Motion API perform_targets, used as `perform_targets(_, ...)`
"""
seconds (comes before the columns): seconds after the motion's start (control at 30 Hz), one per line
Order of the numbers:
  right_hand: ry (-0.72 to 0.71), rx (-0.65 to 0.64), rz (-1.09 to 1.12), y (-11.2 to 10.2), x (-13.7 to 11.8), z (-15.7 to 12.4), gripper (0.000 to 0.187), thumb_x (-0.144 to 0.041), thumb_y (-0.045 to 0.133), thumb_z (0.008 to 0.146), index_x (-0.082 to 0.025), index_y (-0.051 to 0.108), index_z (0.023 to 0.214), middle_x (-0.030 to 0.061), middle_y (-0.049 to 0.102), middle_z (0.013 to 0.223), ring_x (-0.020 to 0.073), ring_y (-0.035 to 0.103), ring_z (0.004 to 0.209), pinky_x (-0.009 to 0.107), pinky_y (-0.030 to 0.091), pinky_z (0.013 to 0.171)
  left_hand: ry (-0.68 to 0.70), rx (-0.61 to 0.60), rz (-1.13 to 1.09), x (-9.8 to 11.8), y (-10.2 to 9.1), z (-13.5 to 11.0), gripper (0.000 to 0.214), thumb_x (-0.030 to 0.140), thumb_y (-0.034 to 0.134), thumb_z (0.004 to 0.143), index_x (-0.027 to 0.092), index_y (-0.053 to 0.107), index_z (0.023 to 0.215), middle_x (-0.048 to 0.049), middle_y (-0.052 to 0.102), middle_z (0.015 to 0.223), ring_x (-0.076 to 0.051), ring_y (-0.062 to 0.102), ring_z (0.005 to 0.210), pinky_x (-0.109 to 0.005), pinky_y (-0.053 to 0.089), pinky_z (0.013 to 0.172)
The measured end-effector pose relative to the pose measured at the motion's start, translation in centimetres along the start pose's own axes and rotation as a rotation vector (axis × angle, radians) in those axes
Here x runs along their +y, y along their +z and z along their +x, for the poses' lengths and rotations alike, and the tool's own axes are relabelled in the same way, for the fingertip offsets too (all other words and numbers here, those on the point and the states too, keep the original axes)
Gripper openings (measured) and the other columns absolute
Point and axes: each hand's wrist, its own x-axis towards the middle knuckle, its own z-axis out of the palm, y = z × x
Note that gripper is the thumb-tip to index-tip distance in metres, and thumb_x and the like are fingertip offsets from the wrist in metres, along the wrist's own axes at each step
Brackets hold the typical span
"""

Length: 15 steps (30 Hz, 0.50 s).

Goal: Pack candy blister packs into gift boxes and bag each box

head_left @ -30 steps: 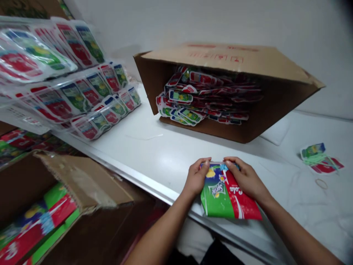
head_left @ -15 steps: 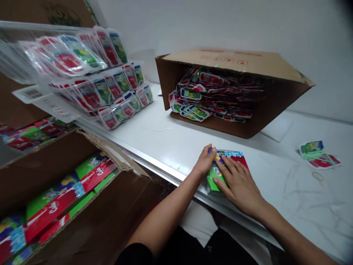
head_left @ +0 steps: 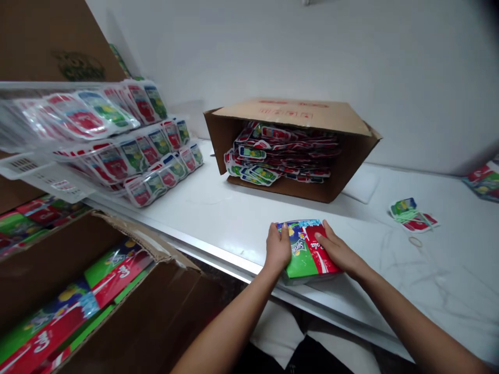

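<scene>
A stack of green and red Sprite and Cola printed packets lies on the white table near its front edge. My left hand grips the stack's left side, fingers curled over its top. My right hand holds the right side, thumb on the red half. Both hands are closed on the stack.
A cardboard box on its side, full of small printed packs, sits behind. Clear bags of the same packs fill white trays at the left. An open carton of printed packets stands below left. A small bundle and a rubber band lie to the right.
My right hand, flat on top of the stack half a second ago, now grips its right side. The stack sits squarer between both hands. The camera view has lifted and pulled back.
</scene>
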Motion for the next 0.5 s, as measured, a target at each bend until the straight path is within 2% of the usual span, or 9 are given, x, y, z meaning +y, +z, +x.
perform_targets(0.07,0.064,-0.089,0.265,0.2,-0.3,0.0,0.077,-0.054,0.055,0.085,-0.023,0.028,0.151,0.0112,0.06,0.133,0.0315,0.068,0.105,0.05,0.053,0.091,-0.014,0.005,0.029,0.2,-0.3,-0.2,0.056,0.046,0.042,0.094,0.008,0.048,0.134,-0.024,0.052,0.138,-0.036,0.046,0.131,-0.047,0.032,0.11)
perform_targets(0.13,0.094,-0.148,0.468,0.4,-0.8,-0.1,0.069,-0.053,0.056,0.085,-0.025,0.037,0.146,0.0094,0.07,0.119,0.0303,0.072,0.091,0.048,0.058,0.08,-0.021,0.015,0.045,0.5,-0.5,-0.4,0.058,0.044,0.042,0.094,0.004,0.048,0.135,-0.0261,0.049,0.141,-0.038,0.043,0.134,-0.048,0.03,0.111)
perform_targets(0.2,0.135,-0.146,0.58,0.5,-1.2,-0.3,0.065,-0.053,0.055,0.086,-0.026,0.039,0.144,0.0088,0.073,0.112,0.0299,0.073,0.087,0.047,0.058,0.074,-0.015,0.03,0.048,0.7,-0.7,-0.6,0.059,0.042,0.04,0.095,0.0,0.046,0.136,-0.028,0.047,0.142,-0.038,0.042,0.134,-0.048,0.03,0.111)
perform_targets(0.27,0.119,-0.121,0.646,0.5,-1.7,-0.7,0.066,-0.054,0.053,0.087,-0.029,0.036,0.145,0.0081,0.07,0.117,0.0303,0.072,0.091,0.047,0.058,0.074,0.018,0.04,0.041,1.1,-0.8,-0.8,0.057,0.04,0.037,0.096,0.002,0.046,0.137,-0.0251,0.049,0.141,-0.035,0.046,0.132,-0.045,0.033,0.11)
perform_targets(0.37,-0.111,0.032,0.626,0.7,-1.8,-2.2,0.061,-0.057,0.049,0.089,-0.034,0.037,0.144,0.0039,0.058,0.136,0.0295,0.062,0.114,0.047,0.053,0.091,0.178,-0.028,-0.068,1.6,-1.4,-0.7,0.053,0.043,0.036,0.097,0.013,0.044,0.14,-0.0142,0.053,0.141,-0.027,0.052,0.127,-0.037,0.04,0.106)
perform_targets(0.43,-0.316,0.219,0.525,1.3,-1.1,-3.7,0.057,-0.056,0.046,0.091,-0.032,0.041,0.142,0.0027,0.047,0.146,0.0282,0.047,0.13,0.046,0.04,0.108,0.281,-0.128,-0.177,2.0,-1.9,-0.4,0.052,0.045,0.038,0.097,0.019,0.042,0.142,-0.0096,0.056,0.138,-0.024,0.056,0.121,-0.034,0.043,0.102)
perform_targets(0.5,-0.45,0.357,0.438,2.2,0.3,-5.3,0.055,-0.053,0.044,0.093,-0.027,0.042,0.142,0.0046,0.039,0.151,0.0275,0.034,0.139,0.046,0.025,0.116,0.283,-0.241,-0.256,2.3,-2.3,0.0,0.052,0.046,0.039,0.097,0.022,0.04,0.142,-0.0078,0.063,0.128,-0.022,0.062,0.111,-0.034,0.046,0.097)
